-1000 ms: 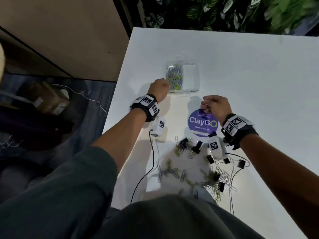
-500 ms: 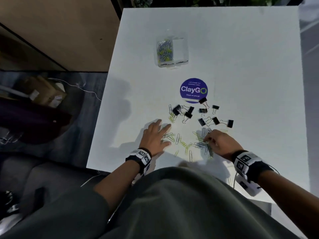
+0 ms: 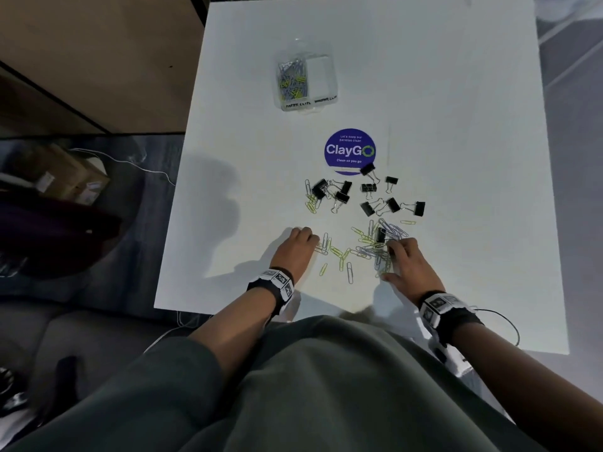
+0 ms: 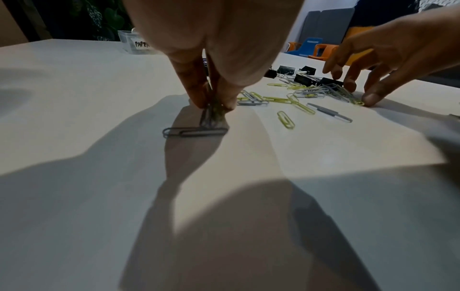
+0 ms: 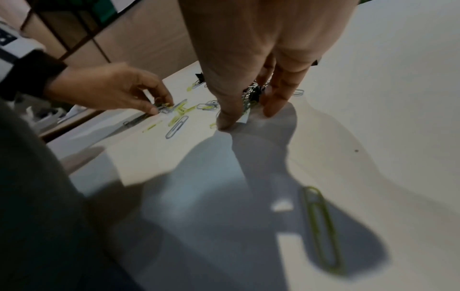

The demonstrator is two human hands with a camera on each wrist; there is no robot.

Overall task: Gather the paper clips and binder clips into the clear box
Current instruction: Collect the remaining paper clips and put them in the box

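Left hand point(image 3: 295, 247) lay low on the white table point(image 3: 456, 125), fingertips pinching a few paper clips point(image 4: 211, 118). Right hand point(image 3: 406, 259) arched over the paper-clip heap point(image 3: 375, 247), fingers spread and touching it. Binder clips point(image 3: 368, 197) lay beyond; the clear box point(image 3: 306, 81) stood farther off.

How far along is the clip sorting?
Early. Done: the clear box holds paper clips in its left compartment; the right one looks empty. In hand: left hand pinches several paper clips; right hand rakes the pile. Left: every binder clip and many loose clips on the table.
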